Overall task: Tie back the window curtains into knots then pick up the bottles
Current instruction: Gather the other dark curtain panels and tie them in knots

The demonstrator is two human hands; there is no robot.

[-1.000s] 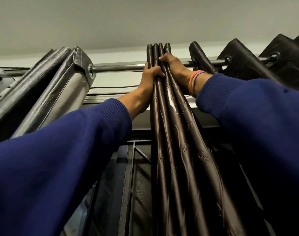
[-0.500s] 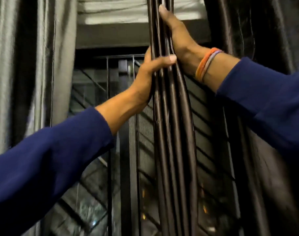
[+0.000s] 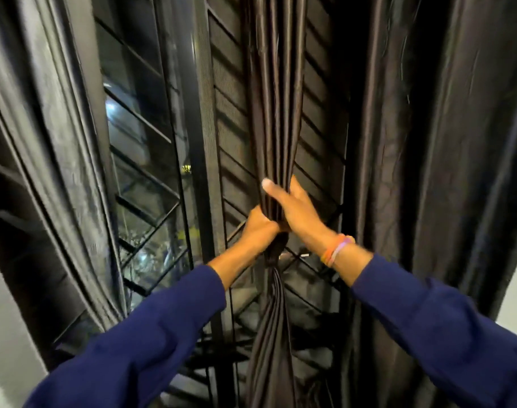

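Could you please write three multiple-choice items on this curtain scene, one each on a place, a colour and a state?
1. Where does the left hand sit relative to the right hand?
A. Just below it, touching
B. Far above it
C. On the grey curtain at the left

2. What colour are the sleeves?
A. Red
B. Dark blue
C. White

3. What state is the gathered middle curtain in?
A. Spread flat across the window
B. Lying on the floor
C. Bunched into a narrow rope, in the grip of both hands

Key: 1 A, the hands meet on the bundle. 2 B, both arms show blue cloth. 3 C, folds pinch together at the hands.
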